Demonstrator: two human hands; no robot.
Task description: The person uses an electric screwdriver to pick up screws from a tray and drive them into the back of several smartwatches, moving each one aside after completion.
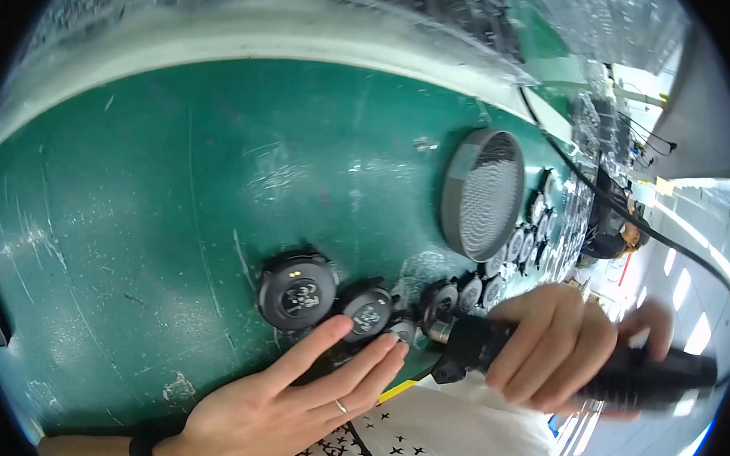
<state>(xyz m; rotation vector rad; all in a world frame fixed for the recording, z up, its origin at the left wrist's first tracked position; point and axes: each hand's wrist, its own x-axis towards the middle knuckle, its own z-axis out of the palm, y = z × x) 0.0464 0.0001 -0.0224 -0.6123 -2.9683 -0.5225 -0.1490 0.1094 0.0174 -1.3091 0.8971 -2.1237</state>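
My left hand (285,417) lies palm down at the near edge, fingers stretched out, a ring on one of them. Its fingertips reach the near side of a round black watch case (367,310) and a smaller part beside it. A larger black watch case (298,291), back side up with small gold contacts, sits just to the left. In my right hand (554,346) is a black corded electric screwdriver (472,344), tilted sideways. Its metal nose points left, close to another watch case (441,303); whether they touch is unclear. The right fingers wrap its body, slightly blurred.
A round grey tray (456,210) with a dimpled inside stands to the right on the green mat (147,216). Several more watch cases (516,244) line up beyond it. A black cable (588,182) arcs down the right side. Clear plastic bags lie along the far ledge.
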